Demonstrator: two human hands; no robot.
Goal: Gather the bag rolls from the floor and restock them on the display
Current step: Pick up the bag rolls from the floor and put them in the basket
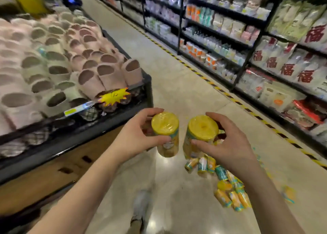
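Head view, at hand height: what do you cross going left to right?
Display → left hand → left roll → right roll → right hand → striped tape → shelves.

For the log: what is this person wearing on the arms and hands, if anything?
Nothing shows. The left hand and right hand are bare, with no gloves or visible rings. The forearms are bare down to the frame's edge, so no sleeve, watch or bracelet is in view. The picture is blurred, so fine marks could be missed.
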